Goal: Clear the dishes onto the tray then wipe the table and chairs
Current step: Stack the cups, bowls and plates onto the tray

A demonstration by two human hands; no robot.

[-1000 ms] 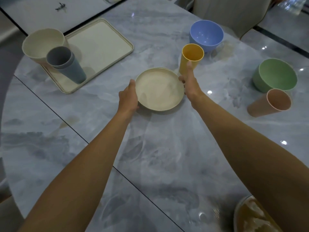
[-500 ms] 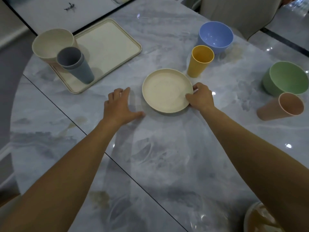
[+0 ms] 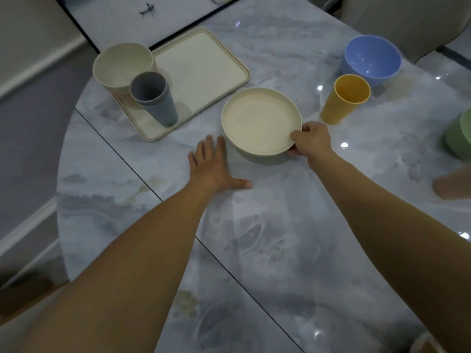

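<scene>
A cream plate is lifted a little off the marble table, just right of the cream tray. My right hand grips the plate's near right rim, thumb on top and fingers beneath. My left hand lies flat on the table with fingers spread, just left of the plate and apart from it. On the tray's left end stand a cream bowl and stacked grey cups.
A yellow cup and a blue bowl stand right of the plate. A green bowl and a pink cup sit at the right edge. A chair stands behind the table. Stains mark the table near my left arm.
My left hand let go of the plate and came down flat on the table. My right hand took hold of the rim and carried the plate left toward the tray.
</scene>
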